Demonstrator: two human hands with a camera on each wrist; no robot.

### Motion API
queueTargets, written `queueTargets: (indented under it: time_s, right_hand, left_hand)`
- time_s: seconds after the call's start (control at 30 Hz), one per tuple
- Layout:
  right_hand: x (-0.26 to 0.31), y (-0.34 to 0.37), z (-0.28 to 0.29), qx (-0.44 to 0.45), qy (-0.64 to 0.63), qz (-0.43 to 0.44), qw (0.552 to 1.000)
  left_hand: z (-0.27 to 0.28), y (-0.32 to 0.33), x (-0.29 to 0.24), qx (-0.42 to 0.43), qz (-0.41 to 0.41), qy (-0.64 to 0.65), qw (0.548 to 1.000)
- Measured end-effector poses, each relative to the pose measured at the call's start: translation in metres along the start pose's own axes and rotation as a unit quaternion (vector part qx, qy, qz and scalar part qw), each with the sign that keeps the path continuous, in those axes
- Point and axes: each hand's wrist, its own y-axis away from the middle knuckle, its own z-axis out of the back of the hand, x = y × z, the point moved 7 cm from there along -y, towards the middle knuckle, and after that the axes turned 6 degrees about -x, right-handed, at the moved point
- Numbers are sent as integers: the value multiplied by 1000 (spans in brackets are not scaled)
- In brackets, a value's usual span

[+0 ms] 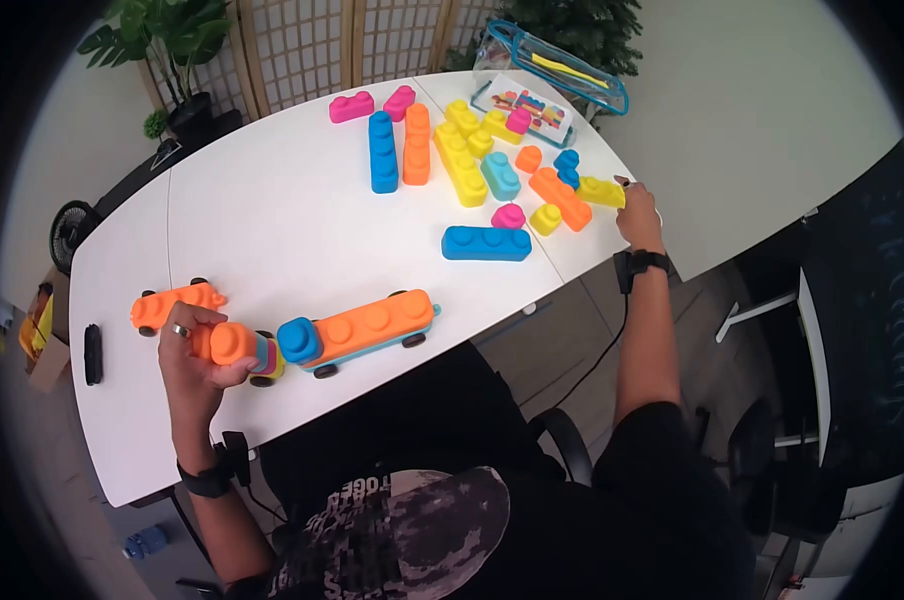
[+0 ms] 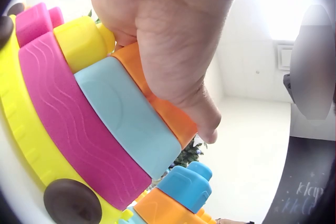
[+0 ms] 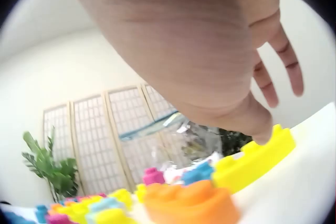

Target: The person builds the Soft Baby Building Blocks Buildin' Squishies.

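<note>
My left hand (image 1: 194,365) grips an orange block (image 1: 234,342) on top of a stacked toy vehicle at the near left. Below that block, the left wrist view shows a light blue block (image 2: 128,116), a wavy magenta block (image 2: 79,119) and a yellow wheeled base (image 2: 31,145). Right behind it stands a second wheeled vehicle with a long orange block (image 1: 372,328) and a blue block (image 1: 299,341) at one end. At the table's right edge, my right hand (image 1: 640,218) has its thumb at a yellow block (image 3: 254,158); two other fingers extend straight beyond it.
Loose blocks lie around the far right, among them a long blue block (image 1: 487,243) and an orange one (image 1: 560,198). A clear zip bag (image 1: 557,70) and a picture card (image 1: 527,108) sit behind. An orange wheeled piece (image 1: 177,306) and a black case (image 1: 94,355) are left.
</note>
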Motion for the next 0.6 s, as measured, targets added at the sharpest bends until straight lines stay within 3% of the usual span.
queueTargets:
  time_s: [0.1,0.13,0.17,0.2,0.23,0.27,0.3,0.37,0.43,0.47,0.53,0.6]
  right_hand:
    - [-13,-30,-48,-24,-62,195,979]
    - [-27,-39,-73,17,-49,219,974]
    - [-37,-48,-85,68,-47,156,984]
    - [-43,-61,-98,98,-9,154,983]
    - [-52,-66,-100,92,19,146,985]
    - [-83,-80,-119,9,33,171,985]
    - [-71,-81,-93,32,61,113,991]
    - [41,-48,19,47,1,5,999]
    - [124,-15,66,-3,-156,228,961]
    - [183,23,97,36,-238,351,905]
    - [277,100,153,105,-299,383,867]
    - [326,150,165,87,-262,454,847]
  left_hand:
    - [-7,0,5,-19,-48,5,999]
    - [-2,1,12,-32,-69,-11,997]
    - [3,2,3,-32,-80,-37,996]
    - [4,-1,-12,-32,-85,-66,994]
    - [6,-2,-16,-34,-81,-66,994]
    - [7,-2,-19,-29,-80,-63,994]
    - [9,-2,-22,-35,-76,-72,994]
    - [11,0,-25,-30,-46,-79,995]
    - [8,-2,-24,-2,3,-74,997]
    - [7,-2,-24,3,5,-74,997]
    - [5,-3,-23,12,6,-75,997]
    - [3,-2,-18,20,10,-75,997]
